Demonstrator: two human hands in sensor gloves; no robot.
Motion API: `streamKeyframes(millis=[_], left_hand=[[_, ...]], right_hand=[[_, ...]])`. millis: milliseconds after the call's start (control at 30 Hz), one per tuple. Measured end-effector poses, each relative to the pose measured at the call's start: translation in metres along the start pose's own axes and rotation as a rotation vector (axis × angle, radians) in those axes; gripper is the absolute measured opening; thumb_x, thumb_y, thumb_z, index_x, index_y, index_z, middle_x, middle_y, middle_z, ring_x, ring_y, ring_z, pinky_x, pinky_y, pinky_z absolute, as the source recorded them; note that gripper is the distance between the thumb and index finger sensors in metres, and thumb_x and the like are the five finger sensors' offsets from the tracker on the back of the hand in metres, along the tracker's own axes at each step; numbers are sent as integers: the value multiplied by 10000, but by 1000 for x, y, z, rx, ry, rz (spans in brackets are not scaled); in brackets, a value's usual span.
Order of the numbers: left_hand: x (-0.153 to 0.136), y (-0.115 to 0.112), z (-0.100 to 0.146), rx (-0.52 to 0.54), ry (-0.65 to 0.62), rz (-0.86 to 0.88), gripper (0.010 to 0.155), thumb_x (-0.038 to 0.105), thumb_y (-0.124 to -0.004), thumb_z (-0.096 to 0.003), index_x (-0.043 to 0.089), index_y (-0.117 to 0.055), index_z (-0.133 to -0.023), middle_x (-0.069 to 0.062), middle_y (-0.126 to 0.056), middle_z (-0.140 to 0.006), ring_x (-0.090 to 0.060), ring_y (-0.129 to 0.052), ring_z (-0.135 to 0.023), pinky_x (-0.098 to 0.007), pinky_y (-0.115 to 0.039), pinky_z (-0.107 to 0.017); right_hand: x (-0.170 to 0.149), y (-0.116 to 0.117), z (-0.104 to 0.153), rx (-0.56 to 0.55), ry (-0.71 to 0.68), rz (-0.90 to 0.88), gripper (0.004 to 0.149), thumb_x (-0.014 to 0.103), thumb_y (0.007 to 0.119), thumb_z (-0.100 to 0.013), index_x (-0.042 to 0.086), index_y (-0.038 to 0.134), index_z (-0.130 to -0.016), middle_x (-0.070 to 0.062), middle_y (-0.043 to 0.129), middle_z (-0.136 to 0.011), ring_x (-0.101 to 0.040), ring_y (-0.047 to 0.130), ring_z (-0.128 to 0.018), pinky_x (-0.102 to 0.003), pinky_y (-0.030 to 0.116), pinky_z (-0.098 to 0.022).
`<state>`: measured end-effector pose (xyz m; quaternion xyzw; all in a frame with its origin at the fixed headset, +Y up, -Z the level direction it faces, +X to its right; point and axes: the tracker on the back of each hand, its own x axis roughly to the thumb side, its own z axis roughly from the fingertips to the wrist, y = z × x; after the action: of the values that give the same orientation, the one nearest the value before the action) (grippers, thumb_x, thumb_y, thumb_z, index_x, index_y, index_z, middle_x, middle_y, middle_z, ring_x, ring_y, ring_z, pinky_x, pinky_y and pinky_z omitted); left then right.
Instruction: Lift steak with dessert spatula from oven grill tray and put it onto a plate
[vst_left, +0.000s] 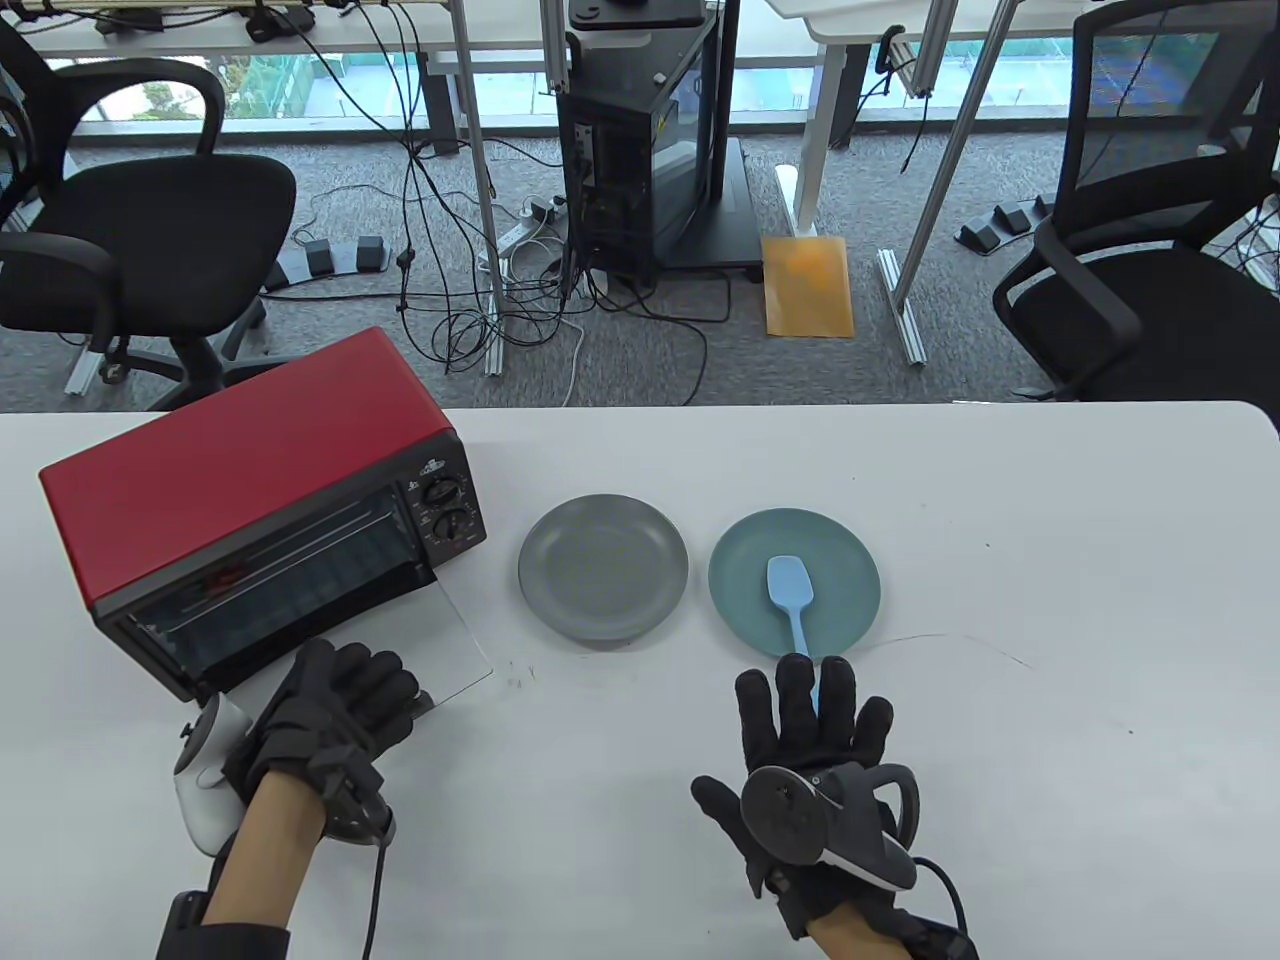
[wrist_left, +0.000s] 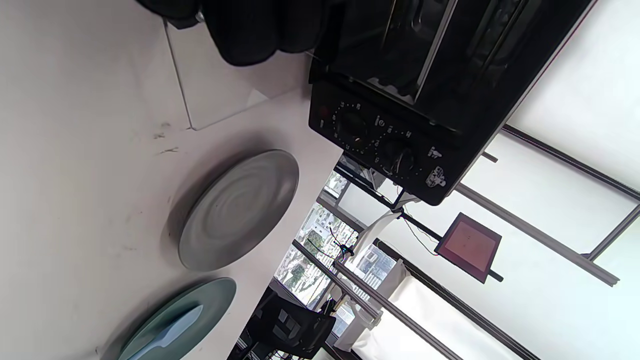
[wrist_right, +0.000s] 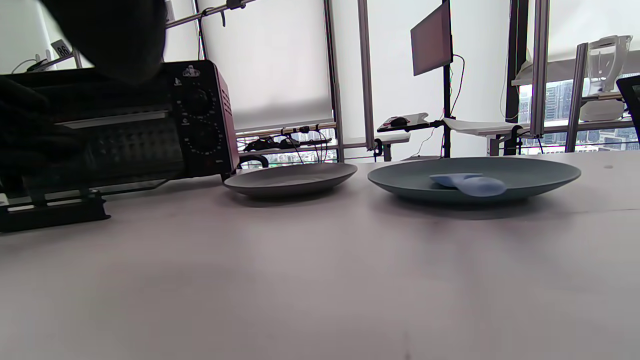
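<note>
The table view looks down from above the person. The left wrist view, rolled sideways, sits close beside the toaster oven (wrist_left: 400, 100). The right wrist view skims low across the table. All share the grey plate (vst_left: 603, 582) and teal plate (wrist_right: 475, 181).

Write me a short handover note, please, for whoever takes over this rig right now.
Left hand: on the near edge of the oven's open glass door; grip unclear.
Right hand: open, fingers over the blue spatula handle; no grip yet.
Spatula lies on the teal plate; grey plate empty.
Done: door lowered.
Left: take spatula, lift steak (not visible) onto a plate.
</note>
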<state>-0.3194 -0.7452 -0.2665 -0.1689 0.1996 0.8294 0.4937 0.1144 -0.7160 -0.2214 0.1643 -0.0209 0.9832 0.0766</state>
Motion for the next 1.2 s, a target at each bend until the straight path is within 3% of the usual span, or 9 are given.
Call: streamKeyframes(millis=[333, 667, 967, 1133, 1200], left_hand=[[28, 24, -11, 7, -50, 62, 622, 512, -364, -701, 133, -235, -1177, -142, -491, -1192, -399, -646, -1074, -604, -529, -796], [50, 45, -16, 43, -102, 122, 644, 560, -344, -705, 197, -126, -1190, -76, -394, -1242, -356, -577, -1127, -591, -512, -811], [57, 69, -27, 129, -114, 200, 719, 689, -247, -670, 276, -40, -1221, 44, -326, -1287, -208, -546, -1180, -544, -517, -834], [57, 78, -31, 170, -115, 233, 691, 671, -146, -669, 280, -23, -1225, 69, -331, -1294, -151, -553, -1184, -546, -518, -823], [56, 83, -34, 189, -124, 240, 683, 664, -136, -717, 245, -22, -1244, 65, -334, -1307, -105, -566, -1189, -492, -547, -841]], right_hand=[[-15, 5, -6, 128, 69, -10, 952, 581, 695, -511, 40, 144, -1068, -361, 26, -1009, -676, -17, -869, -869, 135, -495], [-24, 1, -6, 113, 111, -28, 952, 580, 693, -511, 48, 129, -1065, -359, 11, -1005, -677, -31, -863, -869, 125, -491], [-26, 0, -6, 117, 116, -37, 950, 573, 693, -512, 54, 117, -1061, -356, 0, -1001, -676, -42, -858, -870, 120, -490], [-29, 2, -7, 125, 125, -41, 948, 570, 693, -513, 55, 116, -1060, -356, -1, -1001, -676, -43, -858, -869, 121, -491], [-29, 4, -8, 136, 127, -42, 949, 570, 693, -514, 56, 111, -1059, -354, -4, -1000, -675, -46, -857, -869, 119, -491]])
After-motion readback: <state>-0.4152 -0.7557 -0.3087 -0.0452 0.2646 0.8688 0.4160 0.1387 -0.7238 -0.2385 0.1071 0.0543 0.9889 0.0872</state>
